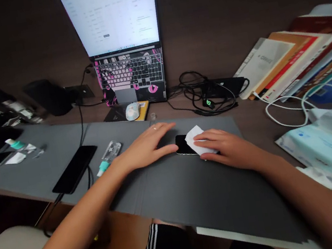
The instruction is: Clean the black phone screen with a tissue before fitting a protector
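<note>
A smartphone (181, 144) with a dark screen lies flat on the grey desk mat (175, 182). My right hand (229, 148) presses a folded white tissue (194, 134) onto the right part of its screen, fingers on top of the tissue. The tissue and fingers hide that end of the phone. My left hand (147, 145), with a ring on one finger, is open at the phone's left end. Its thumb reaches the phone's edge; I cannot tell whether they touch.
A clear spray bottle (109, 156) and a second phone (74, 169) with a cable lie left. Another spray bottle (25, 147) is farther left. Behind are a laptop (130, 75), a mouse (132, 111) and tangled cables (208, 92). Books (294, 56) and a tissue pack (326, 153) stand right.
</note>
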Action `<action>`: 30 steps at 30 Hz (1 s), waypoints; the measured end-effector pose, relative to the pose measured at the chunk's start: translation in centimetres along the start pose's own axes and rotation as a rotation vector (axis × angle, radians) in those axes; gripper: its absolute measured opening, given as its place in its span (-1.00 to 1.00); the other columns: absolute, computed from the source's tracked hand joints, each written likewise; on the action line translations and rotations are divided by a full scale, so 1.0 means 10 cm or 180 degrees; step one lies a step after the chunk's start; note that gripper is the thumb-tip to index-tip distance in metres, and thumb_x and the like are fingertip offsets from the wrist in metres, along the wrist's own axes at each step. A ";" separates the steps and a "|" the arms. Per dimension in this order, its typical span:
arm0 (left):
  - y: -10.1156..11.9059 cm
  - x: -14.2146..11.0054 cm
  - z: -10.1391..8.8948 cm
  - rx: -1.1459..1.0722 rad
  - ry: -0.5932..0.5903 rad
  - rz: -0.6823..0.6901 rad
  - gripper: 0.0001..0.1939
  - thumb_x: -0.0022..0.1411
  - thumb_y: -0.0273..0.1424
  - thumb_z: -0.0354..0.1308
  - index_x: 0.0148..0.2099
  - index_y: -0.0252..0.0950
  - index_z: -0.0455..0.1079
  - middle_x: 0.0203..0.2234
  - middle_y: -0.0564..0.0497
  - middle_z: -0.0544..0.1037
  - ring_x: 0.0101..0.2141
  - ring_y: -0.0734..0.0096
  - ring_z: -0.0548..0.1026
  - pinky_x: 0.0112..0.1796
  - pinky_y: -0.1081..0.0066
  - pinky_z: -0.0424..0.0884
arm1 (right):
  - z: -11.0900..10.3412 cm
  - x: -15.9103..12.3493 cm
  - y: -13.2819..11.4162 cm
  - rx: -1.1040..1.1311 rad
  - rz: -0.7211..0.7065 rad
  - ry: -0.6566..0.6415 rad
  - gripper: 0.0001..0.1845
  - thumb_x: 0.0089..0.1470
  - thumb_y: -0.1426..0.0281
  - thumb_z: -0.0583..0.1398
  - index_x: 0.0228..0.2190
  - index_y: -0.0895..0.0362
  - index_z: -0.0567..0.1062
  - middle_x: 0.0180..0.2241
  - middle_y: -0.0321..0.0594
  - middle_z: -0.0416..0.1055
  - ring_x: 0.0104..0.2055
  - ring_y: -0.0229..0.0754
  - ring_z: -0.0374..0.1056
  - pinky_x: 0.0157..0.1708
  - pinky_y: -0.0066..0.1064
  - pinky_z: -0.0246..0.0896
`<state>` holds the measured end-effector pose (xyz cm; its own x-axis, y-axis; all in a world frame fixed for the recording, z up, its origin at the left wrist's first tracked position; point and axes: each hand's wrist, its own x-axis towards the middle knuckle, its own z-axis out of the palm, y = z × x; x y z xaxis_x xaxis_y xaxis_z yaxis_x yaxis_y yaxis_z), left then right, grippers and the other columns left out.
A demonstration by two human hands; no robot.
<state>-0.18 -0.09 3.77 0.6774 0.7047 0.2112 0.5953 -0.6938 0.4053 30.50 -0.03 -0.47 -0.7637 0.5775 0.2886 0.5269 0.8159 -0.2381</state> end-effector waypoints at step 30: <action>-1.15 -2.52 -0.50 0.0079 0.1624 -0.3193 -0.37 0.28 -0.06 -0.06 0.28 -0.29 0.25 0.13 -0.16 0.51 0.17 0.03 0.40 0.20 0.05 0.25 | 0.01 0.03 0.09 -0.0072 0.0274 0.0169 -0.58 0.31 0.10 0.10 0.08 -0.08 0.54 0.07 -0.10 0.51 0.09 0.08 0.43 0.09 -0.04 0.39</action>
<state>-26.19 -9.13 -1.76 -0.3652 0.9202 0.1411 0.7838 0.2222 0.5799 30.74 0.83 -0.67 -0.6946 0.6458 0.3168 0.5986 0.7632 -0.2434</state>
